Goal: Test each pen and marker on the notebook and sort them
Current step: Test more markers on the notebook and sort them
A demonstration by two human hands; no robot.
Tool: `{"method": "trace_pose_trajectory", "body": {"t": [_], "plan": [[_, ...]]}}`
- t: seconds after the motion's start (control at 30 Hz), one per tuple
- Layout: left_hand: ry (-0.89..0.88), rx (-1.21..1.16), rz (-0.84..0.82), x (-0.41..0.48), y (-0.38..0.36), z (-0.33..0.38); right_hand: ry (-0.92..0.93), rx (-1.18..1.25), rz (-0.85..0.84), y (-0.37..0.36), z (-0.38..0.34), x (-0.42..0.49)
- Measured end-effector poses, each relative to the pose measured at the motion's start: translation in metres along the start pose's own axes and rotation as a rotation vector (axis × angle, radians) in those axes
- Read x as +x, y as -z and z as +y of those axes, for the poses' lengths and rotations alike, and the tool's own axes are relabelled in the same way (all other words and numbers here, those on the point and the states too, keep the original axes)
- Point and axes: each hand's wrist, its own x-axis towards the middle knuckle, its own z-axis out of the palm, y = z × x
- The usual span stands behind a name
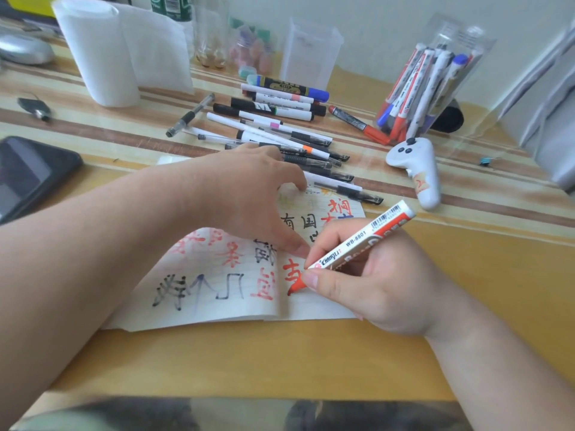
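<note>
On the right page of the notebook (217, 309), the fingers (312, 279) of the right hand (376, 284) pinch a red whiteboard marker (362, 237) low by its tip, which touches the paper. It looks light, stiff and smooth, so that low hold suits it. The left hand (249, 194) presses the notebook flat, fingers spread. Beyond the notebook, loose pens (295, 141) lie on the striped tabletop (280, 362).

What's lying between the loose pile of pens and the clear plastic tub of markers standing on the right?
Just one red-ended marker with a grey barrel, lying slantwise; the head view shows it.
</note>
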Motion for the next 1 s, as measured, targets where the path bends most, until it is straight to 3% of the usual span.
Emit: {"method": "trace_pose_trajectory", "body": {"t": [0.23,1.0], "plan": [[0.002,0.007,0.009,0.0013,-0.0017,0.0005,-0.016,0.009,0.049,0.0005,0.0000,0.0004],[0.015,-0.010,-0.006,0.0003,-0.0007,0.0015,0.007,0.109,-0.091,0.0063,0.0019,-0.0025]]}}
